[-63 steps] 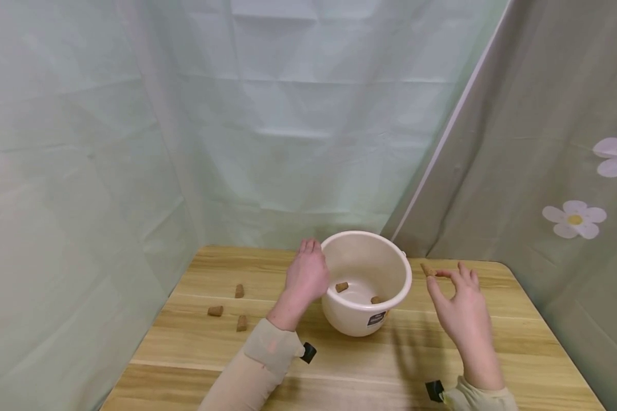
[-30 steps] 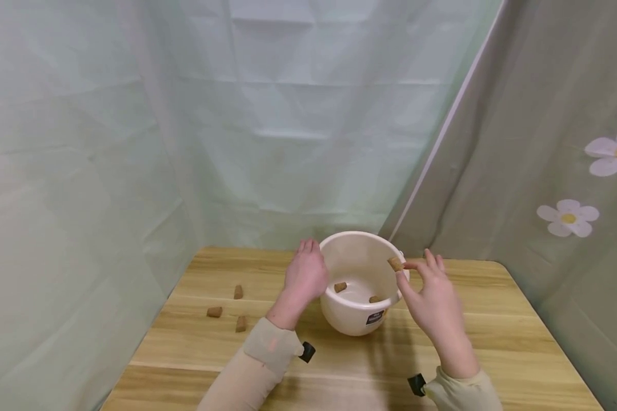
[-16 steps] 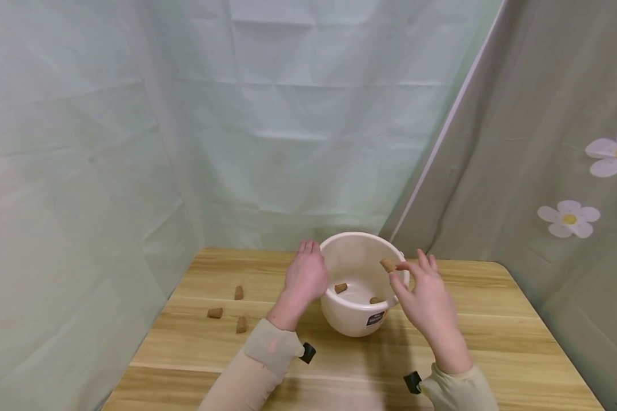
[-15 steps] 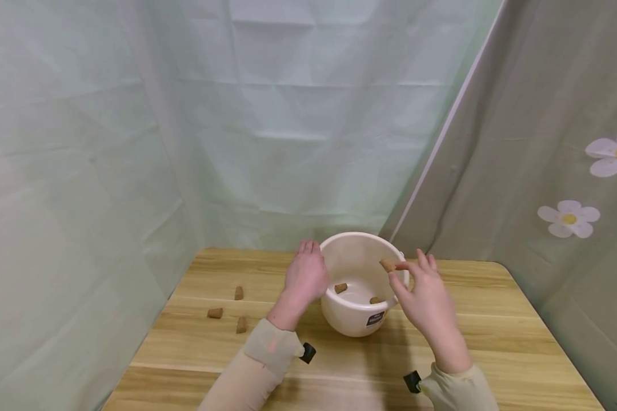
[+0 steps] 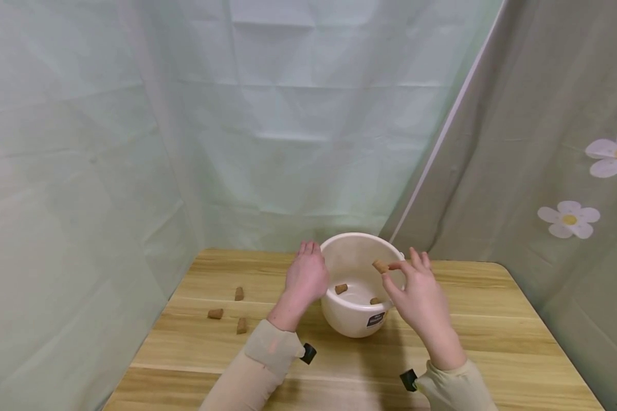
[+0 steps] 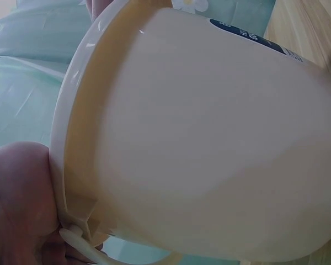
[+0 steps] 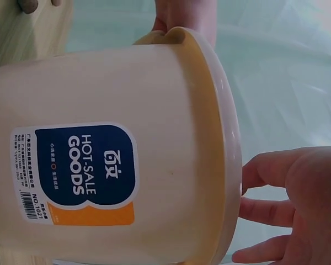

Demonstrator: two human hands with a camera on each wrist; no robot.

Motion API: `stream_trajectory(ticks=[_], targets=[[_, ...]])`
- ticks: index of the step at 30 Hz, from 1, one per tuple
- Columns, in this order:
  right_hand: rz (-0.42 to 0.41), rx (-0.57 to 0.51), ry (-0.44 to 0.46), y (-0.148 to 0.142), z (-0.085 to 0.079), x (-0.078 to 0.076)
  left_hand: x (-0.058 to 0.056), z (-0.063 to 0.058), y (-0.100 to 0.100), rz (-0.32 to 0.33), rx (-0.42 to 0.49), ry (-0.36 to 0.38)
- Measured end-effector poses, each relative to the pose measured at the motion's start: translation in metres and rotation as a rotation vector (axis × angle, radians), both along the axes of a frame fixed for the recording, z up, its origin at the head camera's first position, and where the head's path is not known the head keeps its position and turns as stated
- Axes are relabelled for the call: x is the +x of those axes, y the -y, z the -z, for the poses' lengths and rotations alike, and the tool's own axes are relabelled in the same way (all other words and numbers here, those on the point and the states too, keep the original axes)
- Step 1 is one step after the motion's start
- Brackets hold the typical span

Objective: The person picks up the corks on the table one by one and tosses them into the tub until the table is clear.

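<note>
A cream plastic bucket (image 5: pixel 347 319) stands upright on the wooden table, its mouth facing up. My left hand (image 5: pixel 307 274) grips its left rim; in the left wrist view the fingers curl round the edge beside the handle's (image 6: pixel 85 248) hinge. Between thumb and forefinger, my right hand (image 5: pixel 421 294) pinches a cork (image 5: pixel 380 266) over the bucket's mouth at the right side. The other right fingers are spread. In the right wrist view the rim hides the pinched cork. Two more corks lie inside on the bucket's floor, one at the left (image 5: pixel 341 289) and one at the right (image 5: pixel 375 301).
Three corks lie on the table left of the bucket: a back cork (image 5: pixel 239 294), a left cork (image 5: pixel 215 314) and a front cork (image 5: pixel 241 326). Pale green sheeting (image 5: pixel 288 142) hangs behind the table (image 5: pixel 493 331), and a flowered grey curtain (image 5: pixel 519 171) hangs at the right.
My right hand has moved left with the cork, from beside the bucket to over its mouth. My left hand and the bucket have stayed in place.
</note>
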State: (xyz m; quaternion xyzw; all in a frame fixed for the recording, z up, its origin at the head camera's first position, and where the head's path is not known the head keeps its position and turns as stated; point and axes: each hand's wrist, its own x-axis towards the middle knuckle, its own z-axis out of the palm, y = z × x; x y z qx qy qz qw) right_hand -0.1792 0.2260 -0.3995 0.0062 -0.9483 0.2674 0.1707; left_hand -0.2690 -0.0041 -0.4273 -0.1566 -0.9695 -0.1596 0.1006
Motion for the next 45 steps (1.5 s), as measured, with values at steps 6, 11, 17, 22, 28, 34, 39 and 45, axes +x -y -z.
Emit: stream_trajectory(ticks=[6, 11, 17, 22, 28, 34, 39, 45], targets=[[0.008, 0.027, 0.006, 0.004, 0.001, 0.001, -0.001, 0.001, 0.000, 0.005, -0.001, -0.006], [0.010, 0.061, 0.002, 0.006, 0.005, 0.000, 0.000, 0.001, 0.001, 0.005, 0.004, -0.008], [-0.004, 0.080, -0.037, 0.008, 0.009, -0.002, -0.001, 0.001, 0.000, 0.003, 0.001, -0.008], [-0.018, 0.082, -0.041, 0.009, 0.011, -0.002, 0.000, 0.001, 0.001, 0.012, -0.012, -0.017], [-0.028, 0.082, -0.031, 0.010, 0.011, -0.003, 0.000, 0.002, 0.000, 0.012, 0.023, -0.015], [-0.030, 0.078, -0.013, 0.014, 0.009, -0.002, 0.001, 0.000, -0.001, 0.013, 0.047, -0.008], [-0.028, 0.081, -0.023, 0.016, 0.011, -0.002, 0.000, 0.000, -0.002, 0.015, 0.048, -0.009], [-0.031, 0.071, -0.056, 0.016, 0.012, -0.002, 0.001, 0.000, -0.002, 0.012, 0.040, -0.007]])
